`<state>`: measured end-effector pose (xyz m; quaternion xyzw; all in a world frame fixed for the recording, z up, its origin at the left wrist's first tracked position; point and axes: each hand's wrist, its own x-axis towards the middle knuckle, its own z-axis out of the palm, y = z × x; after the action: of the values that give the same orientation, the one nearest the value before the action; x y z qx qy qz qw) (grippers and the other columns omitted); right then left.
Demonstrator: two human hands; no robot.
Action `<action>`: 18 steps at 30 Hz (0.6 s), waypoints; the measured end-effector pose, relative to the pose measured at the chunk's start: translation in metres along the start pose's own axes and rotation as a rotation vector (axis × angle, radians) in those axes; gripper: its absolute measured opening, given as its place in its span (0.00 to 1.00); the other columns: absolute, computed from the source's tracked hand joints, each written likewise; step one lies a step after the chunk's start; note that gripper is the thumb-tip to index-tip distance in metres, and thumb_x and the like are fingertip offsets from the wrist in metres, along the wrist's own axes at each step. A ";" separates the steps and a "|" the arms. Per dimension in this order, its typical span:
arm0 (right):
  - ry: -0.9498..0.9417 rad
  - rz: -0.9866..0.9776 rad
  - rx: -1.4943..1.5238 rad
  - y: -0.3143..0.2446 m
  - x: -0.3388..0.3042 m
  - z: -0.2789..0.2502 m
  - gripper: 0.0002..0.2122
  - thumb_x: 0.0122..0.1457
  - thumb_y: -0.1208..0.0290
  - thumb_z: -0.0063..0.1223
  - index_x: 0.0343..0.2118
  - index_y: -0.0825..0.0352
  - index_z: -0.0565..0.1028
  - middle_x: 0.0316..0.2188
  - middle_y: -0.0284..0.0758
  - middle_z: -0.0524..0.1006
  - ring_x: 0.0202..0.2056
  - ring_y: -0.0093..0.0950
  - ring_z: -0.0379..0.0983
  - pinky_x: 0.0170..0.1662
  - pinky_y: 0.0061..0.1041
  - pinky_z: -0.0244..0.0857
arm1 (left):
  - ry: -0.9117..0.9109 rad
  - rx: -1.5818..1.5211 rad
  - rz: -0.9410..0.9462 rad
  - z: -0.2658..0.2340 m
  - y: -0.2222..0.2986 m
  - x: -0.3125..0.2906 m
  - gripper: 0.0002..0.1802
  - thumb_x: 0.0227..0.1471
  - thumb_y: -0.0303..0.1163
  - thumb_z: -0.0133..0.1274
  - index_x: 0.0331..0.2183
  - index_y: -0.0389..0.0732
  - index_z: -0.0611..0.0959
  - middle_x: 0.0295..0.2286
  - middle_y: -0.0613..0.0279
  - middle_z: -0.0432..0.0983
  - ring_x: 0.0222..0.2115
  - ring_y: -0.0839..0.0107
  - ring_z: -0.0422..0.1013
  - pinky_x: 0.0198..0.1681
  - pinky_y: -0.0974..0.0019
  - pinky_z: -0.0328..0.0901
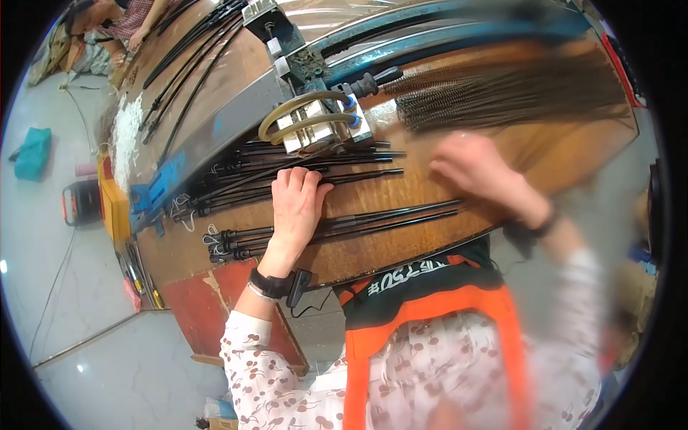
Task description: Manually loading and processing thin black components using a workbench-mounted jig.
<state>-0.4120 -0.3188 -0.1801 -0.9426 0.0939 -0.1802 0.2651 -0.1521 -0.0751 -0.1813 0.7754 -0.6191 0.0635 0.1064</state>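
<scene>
My left hand lies on the wooden table with its fingers curled over a slim black rod in a loose bundle. Several more black rods lie along the near edge, with thicker fittings and white loops at their left ends. My right hand hovers over the right part of the table, smeared by motion; whether its fingers hold anything is unclear. Beyond it spreads a bundle of long, thin coil springs. A bench machine with a metal block and curved tan hoses stands just past my left hand.
A blue and grey metal frame crosses the wooden table. More black rods and a white heap of small bits lie farther left. Another person works at the upper left. A red board stands below the table's left edge.
</scene>
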 end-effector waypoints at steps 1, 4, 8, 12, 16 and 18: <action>-0.064 0.009 0.010 0.000 -0.001 -0.002 0.05 0.55 0.67 0.59 0.31 0.62 0.77 0.27 0.37 0.75 0.32 0.40 0.73 0.34 0.38 0.68 | 0.012 -0.033 0.027 0.002 0.000 0.001 0.18 0.46 0.36 0.63 0.40 0.42 0.78 0.37 0.62 0.72 0.42 0.59 0.66 0.44 0.56 0.61; -0.152 0.023 0.021 -0.001 -0.004 -0.005 0.07 0.55 0.64 0.60 0.31 0.61 0.78 0.26 0.37 0.76 0.32 0.39 0.74 0.34 0.37 0.69 | -0.049 -0.057 0.060 -0.004 0.003 0.004 0.14 0.47 0.36 0.63 0.36 0.44 0.79 0.34 0.63 0.71 0.39 0.60 0.67 0.41 0.57 0.60; -0.182 -0.039 0.155 -0.001 -0.004 -0.006 0.09 0.54 0.61 0.62 0.31 0.61 0.79 0.25 0.36 0.75 0.30 0.39 0.73 0.33 0.36 0.67 | -0.016 -0.140 0.164 -0.010 0.026 0.011 0.09 0.48 0.34 0.62 0.34 0.47 0.82 0.30 0.64 0.69 0.34 0.61 0.66 0.37 0.58 0.59; -0.107 -0.045 0.153 -0.005 -0.015 -0.001 0.10 0.54 0.61 0.62 0.32 0.62 0.79 0.24 0.36 0.74 0.29 0.37 0.71 0.32 0.35 0.65 | -0.003 -0.232 0.148 -0.016 0.042 0.017 0.09 0.49 0.32 0.61 0.36 0.47 0.82 0.26 0.63 0.68 0.31 0.61 0.66 0.34 0.58 0.59; 0.106 0.025 0.279 -0.009 -0.028 0.004 0.11 0.54 0.62 0.62 0.35 0.64 0.80 0.22 0.36 0.72 0.27 0.36 0.68 0.31 0.34 0.64 | 0.011 -0.296 0.182 -0.018 0.049 0.022 0.12 0.49 0.30 0.62 0.38 0.45 0.82 0.25 0.60 0.67 0.28 0.58 0.66 0.30 0.58 0.64; 0.139 0.049 0.304 -0.011 -0.033 0.002 0.11 0.55 0.63 0.62 0.35 0.64 0.80 0.21 0.36 0.72 0.27 0.36 0.68 0.31 0.34 0.63 | 0.007 -0.310 0.184 -0.020 0.053 0.023 0.11 0.49 0.31 0.62 0.38 0.46 0.81 0.25 0.60 0.67 0.28 0.58 0.67 0.27 0.58 0.65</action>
<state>-0.4405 -0.3002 -0.1852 -0.8744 0.1067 -0.2506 0.4016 -0.1976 -0.1028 -0.1519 0.6896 -0.6894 -0.0207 0.2208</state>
